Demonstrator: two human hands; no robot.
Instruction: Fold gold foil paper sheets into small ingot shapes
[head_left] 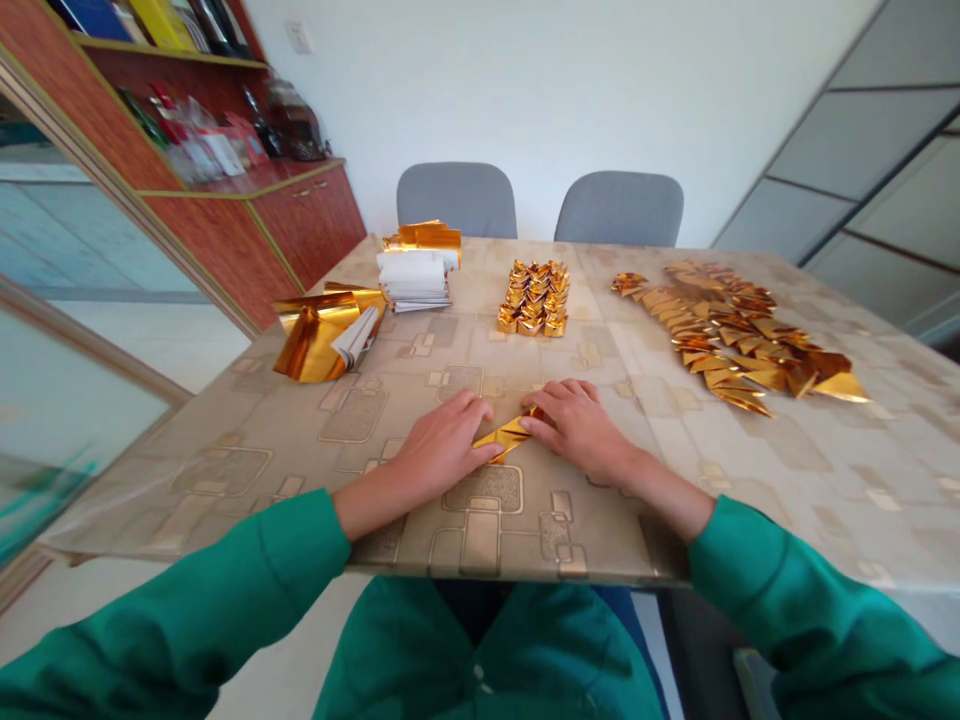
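Observation:
A small folded piece of gold foil paper (507,436) lies on the patterned table (315,440) between my hands. My left hand (442,447) presses on its left end with curled fingers. My right hand (576,424) pinches its right end, fingers closed on the fold. Both sleeves are green.
At the back left lie loose gold sheets (322,335) and a stack of gold-and-white paper (417,268). Finished gold folded ingots (534,298) sit in a block at mid-table. A long spread of folded gold triangles (731,335) covers the right. Two grey chairs (540,205) stand behind; a wooden cabinet (247,215) at left.

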